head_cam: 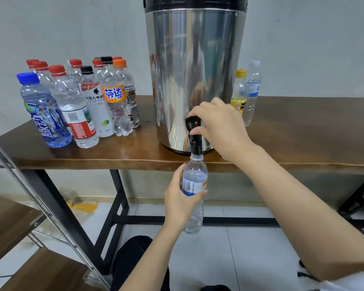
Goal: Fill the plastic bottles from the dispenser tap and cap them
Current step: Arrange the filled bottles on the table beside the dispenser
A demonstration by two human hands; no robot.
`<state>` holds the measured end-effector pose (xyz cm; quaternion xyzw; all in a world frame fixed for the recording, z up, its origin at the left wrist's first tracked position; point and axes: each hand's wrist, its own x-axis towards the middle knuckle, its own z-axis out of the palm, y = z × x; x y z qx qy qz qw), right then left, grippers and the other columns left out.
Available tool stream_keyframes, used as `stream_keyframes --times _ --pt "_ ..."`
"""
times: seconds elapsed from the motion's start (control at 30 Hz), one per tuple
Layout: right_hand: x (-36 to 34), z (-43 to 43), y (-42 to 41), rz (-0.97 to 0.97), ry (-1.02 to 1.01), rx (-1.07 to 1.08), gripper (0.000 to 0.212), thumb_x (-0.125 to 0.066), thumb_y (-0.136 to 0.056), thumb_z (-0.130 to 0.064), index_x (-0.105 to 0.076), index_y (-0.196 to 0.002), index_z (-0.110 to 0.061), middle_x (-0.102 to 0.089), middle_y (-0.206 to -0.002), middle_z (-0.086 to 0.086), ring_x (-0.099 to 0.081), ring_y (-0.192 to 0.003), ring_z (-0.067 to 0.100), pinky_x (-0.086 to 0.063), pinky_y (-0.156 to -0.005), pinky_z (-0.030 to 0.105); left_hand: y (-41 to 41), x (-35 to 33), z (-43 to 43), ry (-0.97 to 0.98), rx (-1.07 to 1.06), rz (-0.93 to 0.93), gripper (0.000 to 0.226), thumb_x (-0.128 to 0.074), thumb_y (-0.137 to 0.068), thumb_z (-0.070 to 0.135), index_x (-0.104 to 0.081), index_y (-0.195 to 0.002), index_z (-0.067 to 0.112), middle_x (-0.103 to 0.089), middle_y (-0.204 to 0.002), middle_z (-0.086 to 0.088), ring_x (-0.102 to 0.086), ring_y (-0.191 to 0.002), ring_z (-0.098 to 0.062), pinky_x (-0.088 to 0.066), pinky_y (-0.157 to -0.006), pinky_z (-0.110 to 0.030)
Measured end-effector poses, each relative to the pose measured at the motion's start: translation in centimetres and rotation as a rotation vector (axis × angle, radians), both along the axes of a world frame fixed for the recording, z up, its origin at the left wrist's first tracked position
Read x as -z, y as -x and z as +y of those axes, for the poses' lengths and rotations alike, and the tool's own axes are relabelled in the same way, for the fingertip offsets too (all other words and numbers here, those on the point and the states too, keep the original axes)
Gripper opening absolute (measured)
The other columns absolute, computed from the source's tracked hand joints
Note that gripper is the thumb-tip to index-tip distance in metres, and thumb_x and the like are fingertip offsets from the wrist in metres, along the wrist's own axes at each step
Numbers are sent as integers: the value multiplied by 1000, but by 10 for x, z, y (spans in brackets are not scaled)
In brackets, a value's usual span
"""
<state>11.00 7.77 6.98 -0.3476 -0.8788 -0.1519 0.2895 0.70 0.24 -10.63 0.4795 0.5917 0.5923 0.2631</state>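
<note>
While the left hand (178,198) wraps thumb and fingers round the labelled middle of a clear plastic bottle (194,179), it holds that bottle upright and uncapped below the near table edge, its open neck right up at the black tap (195,147). How much water is inside the bottle cannot be told. Just above, the right hand (216,124) grips the tap lever (192,122), its fingers curled over the top and the thumb against the tap's right side.

The tap sticks out from the foot of a tall steel dispenser (193,70), which stands at the near edge of a brown wooden table (303,133). To the left of the dispenser stands a tight group of capped bottles (78,101), mostly red-topped, with a blue-capped bottle (42,114) nearest the left corner. On the right, partly hidden behind the dispenser and the right hand, stand a yellow-capped bottle (239,95) and a clear white-capped bottle (253,89), close beside each other. A metal-framed shelf (19,217) with wooden boards fills the near left.
</note>
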Motion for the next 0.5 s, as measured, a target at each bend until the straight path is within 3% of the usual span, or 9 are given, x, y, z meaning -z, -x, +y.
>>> stream_keyframes --times 0.17,0.27,0.37,0.43,0.5 --pt "13 -1 -1 134 -188 -67 20 -80 -76 -21 -64 -84 -11 -61 -78 0 -50 -81 26 -30 -64 34 -1 1 -1 2 8 -11 85 -91 -67 19 -48 -139 33 -65 -122 16 -64 -111 -6 -57 -92 -35" --pt "34 -9 -6 214 -329 -84 11 -69 -82 -10 -60 -76 -12 -58 -74 1 -49 -75 25 -32 -61 35 -3 1 -1 -10 -5 -8 83 -91 -66 18 -50 -137 33 -66 -119 16 -65 -107 -4 -57 -90 -31" --pt "57 -13 -13 275 -429 -111 17 -57 -84 0 -62 -73 -10 -62 -73 1 -55 -72 28 -37 -59 37 -5 0 -1 -16 -11 -7 83 -91 -66 19 -50 -136 36 -66 -119 17 -65 -105 -2 -57 -89 -27" --pt "65 -13 -17 296 -407 -127 10 -70 -85 -10 -66 -76 -11 -67 -79 -2 -57 -78 26 -41 -61 38 -6 0 -1 -23 -17 1 83 -91 -66 20 -49 -136 36 -66 -119 17 -65 -105 -2 -56 -90 -28" --pt "67 -14 -17 309 -322 -103 34 -73 -85 -46 -66 -79 -13 -68 -87 -4 -57 -85 24 -43 -66 37 -7 0 -1 -24 -25 8 82 -91 -66 22 -49 -134 38 -67 -118 17 -65 -105 -2 -56 -91 -28"
